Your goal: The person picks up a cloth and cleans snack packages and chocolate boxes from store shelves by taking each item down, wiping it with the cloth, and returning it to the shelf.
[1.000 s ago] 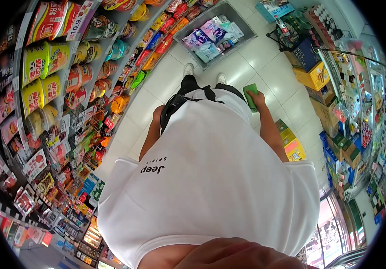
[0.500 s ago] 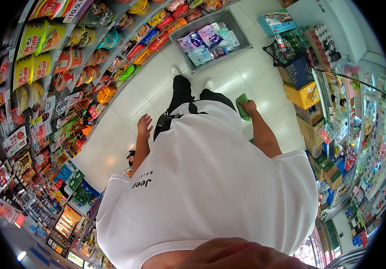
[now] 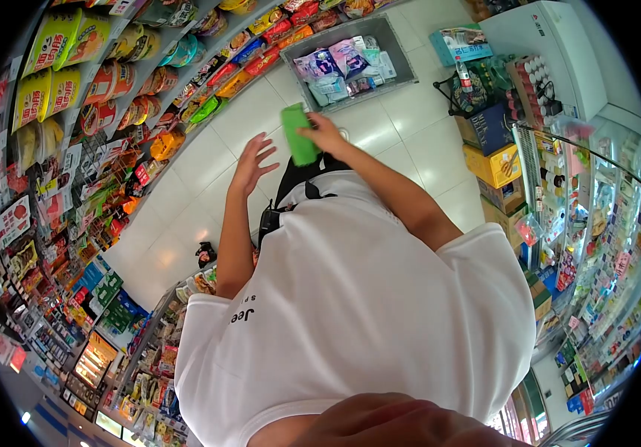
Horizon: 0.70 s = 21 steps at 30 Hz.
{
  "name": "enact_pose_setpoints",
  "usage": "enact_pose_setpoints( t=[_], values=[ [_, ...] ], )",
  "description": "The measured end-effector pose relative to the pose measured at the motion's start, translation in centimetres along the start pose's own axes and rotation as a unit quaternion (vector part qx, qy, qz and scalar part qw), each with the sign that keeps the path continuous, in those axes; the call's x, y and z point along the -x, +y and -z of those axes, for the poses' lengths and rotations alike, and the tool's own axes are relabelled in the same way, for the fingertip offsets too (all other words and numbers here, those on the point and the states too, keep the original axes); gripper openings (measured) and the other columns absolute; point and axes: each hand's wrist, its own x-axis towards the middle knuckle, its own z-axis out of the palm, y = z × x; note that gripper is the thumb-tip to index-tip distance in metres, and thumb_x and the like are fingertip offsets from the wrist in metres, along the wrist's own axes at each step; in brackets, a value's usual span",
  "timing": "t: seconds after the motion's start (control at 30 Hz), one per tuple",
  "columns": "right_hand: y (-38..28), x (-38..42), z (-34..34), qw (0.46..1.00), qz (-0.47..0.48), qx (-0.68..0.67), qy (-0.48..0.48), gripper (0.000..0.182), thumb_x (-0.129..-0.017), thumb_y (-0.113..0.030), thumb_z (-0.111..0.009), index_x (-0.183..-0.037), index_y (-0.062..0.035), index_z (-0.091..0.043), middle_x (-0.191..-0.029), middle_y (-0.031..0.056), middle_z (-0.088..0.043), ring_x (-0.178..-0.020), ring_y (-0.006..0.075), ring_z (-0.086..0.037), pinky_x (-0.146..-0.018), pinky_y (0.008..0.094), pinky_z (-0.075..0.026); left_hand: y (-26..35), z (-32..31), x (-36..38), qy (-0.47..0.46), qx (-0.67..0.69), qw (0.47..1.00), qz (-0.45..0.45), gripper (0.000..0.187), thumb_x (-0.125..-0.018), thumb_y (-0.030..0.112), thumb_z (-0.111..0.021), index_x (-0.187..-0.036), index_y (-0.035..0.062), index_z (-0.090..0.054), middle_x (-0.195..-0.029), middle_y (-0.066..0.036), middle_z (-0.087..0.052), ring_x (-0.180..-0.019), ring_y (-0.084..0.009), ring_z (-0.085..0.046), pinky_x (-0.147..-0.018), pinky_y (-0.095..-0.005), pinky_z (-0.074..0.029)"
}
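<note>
My right hand (image 3: 326, 135) grips a folded green cloth (image 3: 297, 135) in front of my waist, above my dark trousers. The cloth hangs out past the fingers on the left side. My left hand (image 3: 253, 165) is raised just left of the cloth, fingers spread, with nothing in it. A small gap separates that hand from the cloth. At my waist, below the hands, hangs a black bag (image 3: 269, 221).
A grey bin (image 3: 410, 78) with several packets stands on the floor ahead. Shelves of instant noodles (image 3: 56, 89) curve along the left. To the right are stacked cartons (image 3: 493, 162), a white freezer (image 3: 544, 45) and a glass-fronted display (image 3: 559, 179).
My right hand has swung inward and to the left with the green cloth, from beside my hip to before my waist. My left hand has risen forward, coming near the cloth.
</note>
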Motion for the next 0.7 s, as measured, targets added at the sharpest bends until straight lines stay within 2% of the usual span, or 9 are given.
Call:
enact_pose_setpoints(
  t=[0.07, 0.1, 0.23, 0.33, 0.4, 0.43, 0.5, 0.67, 0.7],
  values=[
    [-0.8, -0.3, -4.9, 0.995, 0.075, 0.017, -0.057, 0.046, -0.09, -0.021, -0.072, -0.13, -0.0024, -0.062, -0.111, 0.0133, -0.071, -0.094, 0.0202, -0.069, -0.082, 0.0347, -0.056, 1.8, -2.4, -0.3, -0.072, -0.087, 0.993, 0.041, 0.055, -0.106, 0.044, -0.055, -0.144, 0.0052, -0.048, -0.132, -0.011, -0.061, -0.119, -0.0194, -0.06, -0.099, -0.0366, -0.051],
    [-1.8, 0.3, -5.9, 0.996, 0.064, -0.002, -0.056, 0.045, -0.09, -0.021, -0.072, -0.13, -0.0013, -0.062, -0.111, 0.013, -0.071, -0.094, 0.0196, -0.069, -0.082, 0.034, -0.056, 1.6, -2.3, -0.8, -0.058, -0.029, 0.998, -0.025, 0.048, -0.105, 0.04, -0.059, -0.137, 0.0049, -0.055, -0.121, -0.006, -0.066, -0.105, -0.0142, -0.063, -0.091, -0.0333, -0.053],
    [-7.0, 1.0, -6.2, 0.99, 0.064, -0.086, -0.091, 0.044, -0.093, -0.018, -0.071, -0.13, 0.0028, -0.06, -0.111, 0.0124, -0.071, -0.095, 0.0187, -0.07, -0.083, 0.0324, -0.056, 3.7, -0.8, 1.0, -0.011, -0.099, 0.991, -0.091, 0.04, -0.103, 0.035, -0.064, -0.125, 0.002, -0.064, -0.111, -0.006, -0.069, -0.099, -0.0129, -0.064, -0.088, -0.0306, -0.053],
    [-8.9, 2.0, -6.4, 0.982, 0.078, -0.113, -0.131, 0.046, -0.094, -0.013, -0.072, -0.133, 0.0045, -0.054, -0.115, 0.0126, -0.069, -0.104, 0.0196, -0.069, -0.089, 0.0329, -0.056, 3.7, -0.1, 2.0, 0.018, -0.077, 0.991, -0.112, 0.039, -0.101, 0.029, -0.067, -0.128, 0.0011, -0.061, -0.114, -0.006, -0.068, -0.1, -0.0137, -0.065, -0.088, -0.03, -0.052],
    [-9.5, 2.6, -7.0, 0.98, 0.106, -0.106, -0.131, 0.048, -0.094, -0.012, -0.073, -0.135, 0.0027, -0.052, -0.117, 0.0117, -0.067, -0.109, 0.0177, -0.066, -0.091, 0.0319, -0.055, 3.7, -0.1, 2.6, 0.023, 0.006, 0.988, -0.152, 0.038, -0.1, 0.021, -0.069, -0.13, 0.0012, -0.059, -0.117, -0.007, -0.068, -0.102, -0.0149, -0.065, -0.09, -0.0307, -0.053],
    [-10.2, 3.1, -6.9, 0.984, 0.106, -0.056, -0.128, 0.051, -0.093, -0.013, -0.075, -0.136, 0.0023, -0.05, -0.118, 0.0123, -0.066, -0.112, 0.0185, -0.065, -0.094, 0.0328, -0.054, 3.9, 0.1, 2.9, 0.023, 0.037, 0.987, -0.153, 0.037, -0.099, 0.019, -0.07, -0.13, 0.0013, -0.06, -0.117, -0.007, -0.068, -0.103, -0.0151, -0.065, -0.091, -0.0309, -0.053],
    [-10.0, 2.9, -6.9, 0.982, 0.1, -0.062, -0.149, 0.051, -0.093, -0.015, -0.075, -0.135, 0.0021, -0.051, -0.117, 0.0126, -0.066, -0.11, 0.0185, -0.065, -0.094, 0.0324, -0.054, 4.3, -0.4, 3.8, 0.031, 0.067, 0.984, -0.16, 0.035, -0.098, 0.013, -0.069, -0.13, 0.002, -0.06, -0.118, -0.007, -0.068, -0.105, -0.0158, -0.065, -0.093, -0.0321, -0.053],
    [-10.0, 3.6, -6.2, 0.981, 0.015, -0.044, -0.189, 0.05, -0.093, -0.017, -0.077, -0.133, 0.0018, -0.053, -0.113, 0.0115, -0.068, -0.102, 0.0161, -0.066, -0.088, 0.0311, -0.054, 4.4, -1.0, 4.4, 0.025, 0.069, 0.98, -0.185, 0.035, -0.098, 0.012, -0.07, -0.13, 0.0022, -0.06, -0.119, -0.006, -0.068, -0.107, -0.0154, -0.065, -0.094, -0.0314, -0.052],
    [-9.8, 3.8, -6.0, 0.978, 0.027, -0.057, -0.198, 0.049, -0.093, -0.017, -0.076, -0.133, 0.0016, -0.053, -0.111, 0.0114, -0.069, -0.101, 0.0158, -0.066, -0.087, 0.0309, -0.054, 4.5, -1.2, 4.6, 0.021, 0.077, 0.978, -0.191, 0.036, -0.098, 0.012, -0.07, -0.131, 0.0023, -0.06, -0.119, -0.006, -0.068, -0.107, -0.0154, -0.064, -0.094, -0.0312, -0.052]
  ],
)
